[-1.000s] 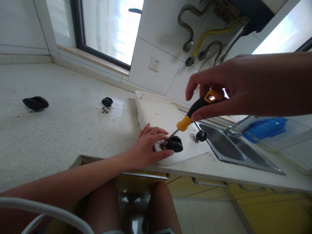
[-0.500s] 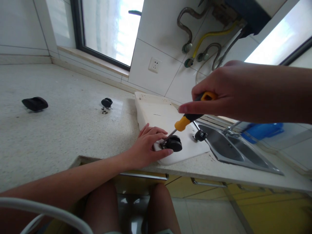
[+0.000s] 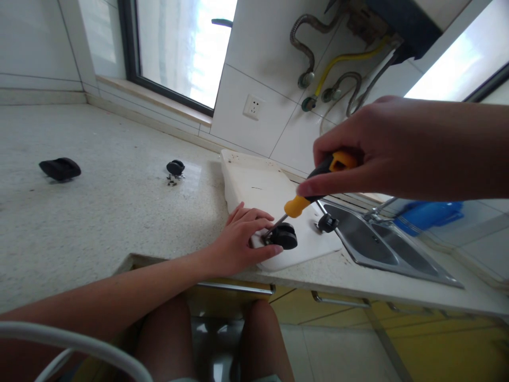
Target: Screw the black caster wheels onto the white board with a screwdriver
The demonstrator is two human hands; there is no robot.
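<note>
Right hand (image 3: 358,154) grips screwdriver (image 3: 314,185); left hand (image 3: 238,239) steadies caster (image 3: 284,236).

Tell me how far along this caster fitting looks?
One caster already sits at the white board's far edge. The right hand has the screwdriver at the near caster, which the left hand steadies. A spare caster with loose screws waits on the counter.

casters: 3 (image 3: 283,235) (image 3: 328,223) (image 3: 175,167) | screwdriver: 1 (image 3: 308,193) | white board: 1 (image 3: 258,191) | hands: 2 (image 3: 238,240) (image 3: 366,148)
</note>
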